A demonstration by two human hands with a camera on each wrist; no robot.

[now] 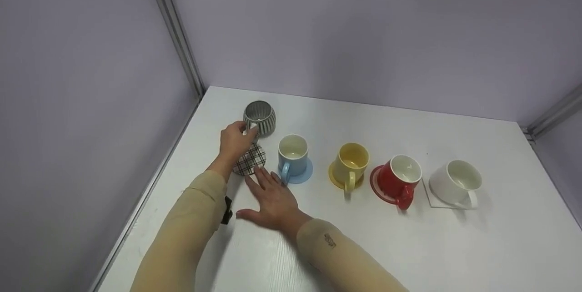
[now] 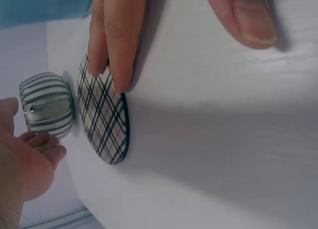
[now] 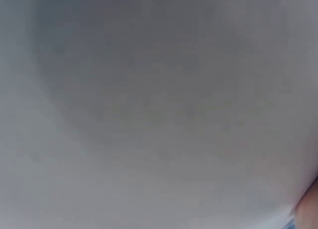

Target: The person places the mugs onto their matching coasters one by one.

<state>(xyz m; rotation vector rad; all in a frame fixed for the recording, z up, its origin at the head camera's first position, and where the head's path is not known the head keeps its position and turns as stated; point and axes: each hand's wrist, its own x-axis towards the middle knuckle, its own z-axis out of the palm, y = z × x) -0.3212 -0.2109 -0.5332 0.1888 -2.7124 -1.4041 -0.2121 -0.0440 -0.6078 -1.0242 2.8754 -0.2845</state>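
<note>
A grey-and-white striped mug (image 1: 261,118) stands at the table's far left, its handle (image 2: 47,111) facing the near side. My left hand (image 1: 236,139) is at the mug's handle side, fingers loosely bent; in the left wrist view the handle shows uncovered beside that hand. A round plaid coaster (image 1: 250,160) lies on the table just in front of the mug. My right hand (image 1: 274,201) is spread, its straight fingertips resting at the coaster's near right edge, thumb out to the left. The right wrist view is mostly blurred pale surface, with some skin (image 3: 309,209) at the corner.
To the right stand a light blue mug (image 1: 293,153) on a blue coaster, a yellow mug (image 1: 351,162) on a yellow coaster, a red mug (image 1: 392,180) on a red coaster, and a white mug (image 1: 448,185) on a white square coaster. Walls border the white table (image 1: 363,251).
</note>
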